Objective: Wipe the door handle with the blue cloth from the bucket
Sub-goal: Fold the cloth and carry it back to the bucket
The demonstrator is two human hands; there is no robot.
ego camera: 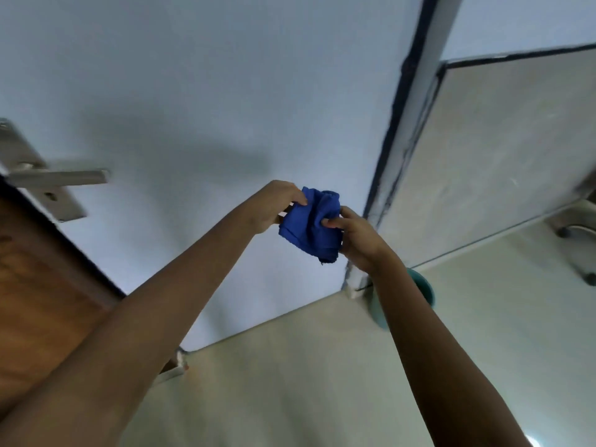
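Note:
A bunched blue cloth hangs in the air at the centre of the view, held from both sides. My left hand pinches its left edge and my right hand grips its right side. The metal door handle with its plate sits at the far left on a pale door, well apart from the cloth. A teal bucket shows partly behind my right forearm, on the floor by the door frame.
A brown wooden door edge fills the lower left. A dark-edged door frame runs diagonally right of the cloth. Beige tiled floor spreads below. A second metal handle shows at the right edge.

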